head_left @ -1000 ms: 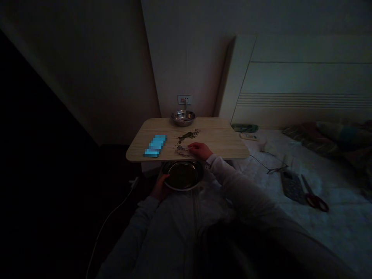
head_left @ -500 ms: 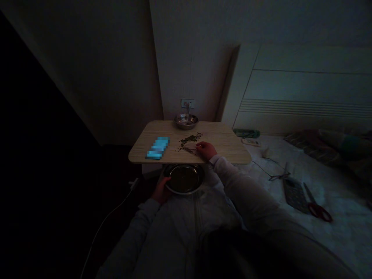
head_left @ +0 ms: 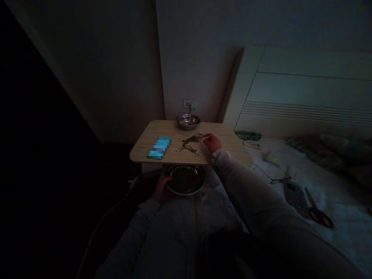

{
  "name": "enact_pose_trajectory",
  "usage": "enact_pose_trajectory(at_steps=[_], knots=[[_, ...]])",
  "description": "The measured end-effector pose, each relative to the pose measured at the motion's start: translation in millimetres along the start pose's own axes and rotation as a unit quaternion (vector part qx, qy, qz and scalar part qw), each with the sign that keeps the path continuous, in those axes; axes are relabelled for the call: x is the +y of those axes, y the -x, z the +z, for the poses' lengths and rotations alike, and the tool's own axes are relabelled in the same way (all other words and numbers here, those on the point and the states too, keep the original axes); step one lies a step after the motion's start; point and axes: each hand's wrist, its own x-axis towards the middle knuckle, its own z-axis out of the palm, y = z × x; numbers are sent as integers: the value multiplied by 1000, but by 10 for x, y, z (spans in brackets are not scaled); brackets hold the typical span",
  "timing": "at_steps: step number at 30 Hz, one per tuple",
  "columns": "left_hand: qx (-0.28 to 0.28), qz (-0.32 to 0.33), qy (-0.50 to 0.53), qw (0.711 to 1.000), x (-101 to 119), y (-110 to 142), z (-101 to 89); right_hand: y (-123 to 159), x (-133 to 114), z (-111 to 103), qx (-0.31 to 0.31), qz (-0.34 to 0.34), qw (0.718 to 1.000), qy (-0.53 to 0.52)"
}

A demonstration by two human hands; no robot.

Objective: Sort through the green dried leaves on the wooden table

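Note:
With its thumb over the rim, my left hand (head_left: pixel 162 190) grips a round metal basin (head_left: pixel 186 192) at my lap, just under the table's front edge. My right hand (head_left: pixel 212 143) is closed above the small wooden table (head_left: pixel 226 155). It pinches what looks like a small pale spoon (head_left: pixel 198 136), blurred in the dim light, at the far side of some scattered small dark grains (head_left: pixel 188 147). The grains look like seeds or beans; their kind is too dim to tell. What lies inside the basin is too dark to make out.
A metal bowl (head_left: pixel 188 122) stands at the table's back edge, below a wall socket (head_left: pixel 190 104). A lit phone (head_left: pixel 159 148) lies on the left. On the bed at right are scissors (head_left: pixel 319 216), a calculator-like device (head_left: pixel 296 198) and a remote (head_left: pixel 252 144). A white cable (head_left: pixel 107 213) hangs left.
My right hand has moved away from me and slightly right, carrying the spoon from the near grains to the far ones. My left hand keeps its hold on the basin.

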Motion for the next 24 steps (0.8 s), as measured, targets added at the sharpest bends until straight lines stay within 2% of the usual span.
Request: enact_pose_trajectory(at_steps=[5,10,15,24], knots=[[23,-14,11,1000,41,102,70,-73,-74,29,5,-36,998,58],[23,-16,2,1000,41,117,72,-174,-59,102,12,-19,995,93],[24,-6,-1,1000,34,116,58,-218,-77,194,-17,-20,999,45],[31,-4,-8,999,19,70,16,-104,-266,240,-66,-56,985,148]])
